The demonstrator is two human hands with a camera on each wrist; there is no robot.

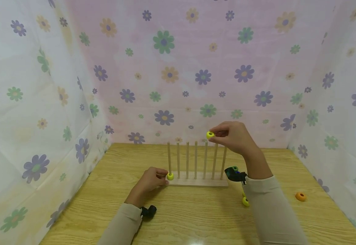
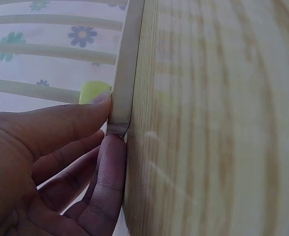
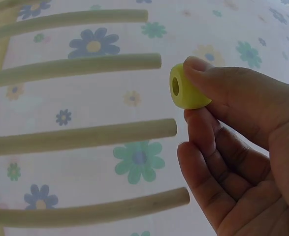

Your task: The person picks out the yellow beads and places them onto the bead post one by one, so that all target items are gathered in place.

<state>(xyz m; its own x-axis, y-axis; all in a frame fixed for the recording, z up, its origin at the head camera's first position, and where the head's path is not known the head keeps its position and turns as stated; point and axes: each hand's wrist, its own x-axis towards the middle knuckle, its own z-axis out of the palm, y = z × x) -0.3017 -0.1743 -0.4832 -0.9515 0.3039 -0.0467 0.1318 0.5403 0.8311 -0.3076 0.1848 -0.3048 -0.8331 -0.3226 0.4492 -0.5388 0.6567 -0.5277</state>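
Observation:
A wooden peg rack [image 1: 196,182] with several upright rods stands on the table. At its left end my left hand [image 1: 149,180] grips the base, one digit beside a yellow bead [image 1: 170,176] that sits at the bottom of the leftmost rod. The left wrist view shows the fingers of this hand [image 2: 60,167] at the base's end. My right hand [image 1: 231,137] pinches another yellow bead [image 1: 210,134] above the rods, towards the rack's right side. In the right wrist view the held bead [image 3: 186,88] is apart from the rod tips, its hole facing them.
Behind my right wrist camera [image 1: 235,175] a green bead [image 1: 235,168] and a blue one partly show. Yellow beads [image 1: 245,201] lie beside the right sleeve, partly hidden by it. An orange bead [image 1: 301,196] lies farther right. Flowered cloth [image 1: 178,85] surrounds the table.

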